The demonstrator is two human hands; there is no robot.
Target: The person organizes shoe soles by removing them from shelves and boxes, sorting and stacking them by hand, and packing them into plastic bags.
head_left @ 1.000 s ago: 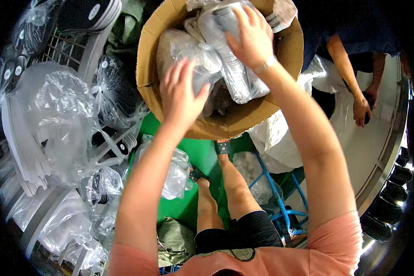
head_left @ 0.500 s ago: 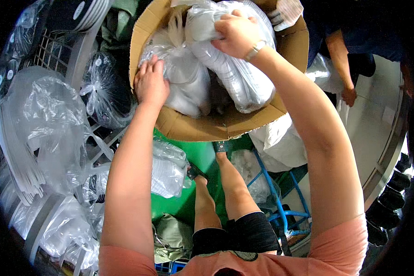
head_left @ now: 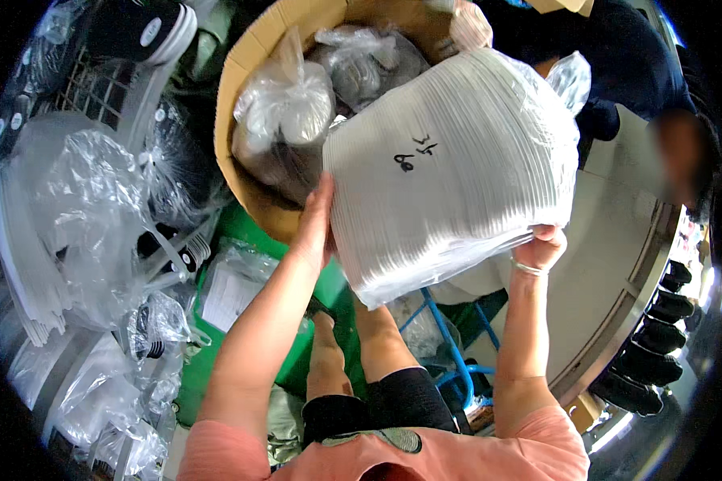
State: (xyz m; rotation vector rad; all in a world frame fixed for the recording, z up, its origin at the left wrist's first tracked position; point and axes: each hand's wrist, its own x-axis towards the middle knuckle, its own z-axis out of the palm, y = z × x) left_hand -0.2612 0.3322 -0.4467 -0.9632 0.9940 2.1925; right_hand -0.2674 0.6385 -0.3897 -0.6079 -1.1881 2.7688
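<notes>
Both my hands hold a large clear plastic bag of tightly stacked white sheets [head_left: 457, 160], with dark handwritten marks on its face. It is tilted over the right part of a round-looking cardboard box [head_left: 245, 64]. My left hand [head_left: 319, 220] presses against its left side, its fingers partly hidden behind it. At the lower right edge, my right hand [head_left: 541, 247] grips it with bent fingers. Inside the box are a knotted clear bag [head_left: 285, 104] and another clear bag [head_left: 365, 64] behind it. The held bag hides the box's right side.
A co-worker's gloved hand [head_left: 469, 28] is at the box's far rim; a person in dark clothes [head_left: 618, 56] bends at the right. Bagged goods [head_left: 88, 200] crowd the left rack. A blue metal frame [head_left: 449, 345] stands by my legs, on green floor [head_left: 289, 361].
My hands have left the bags inside the box, moved right and now hold the bag of stacked white sheets up over it. The person at the right has bent further into view.
</notes>
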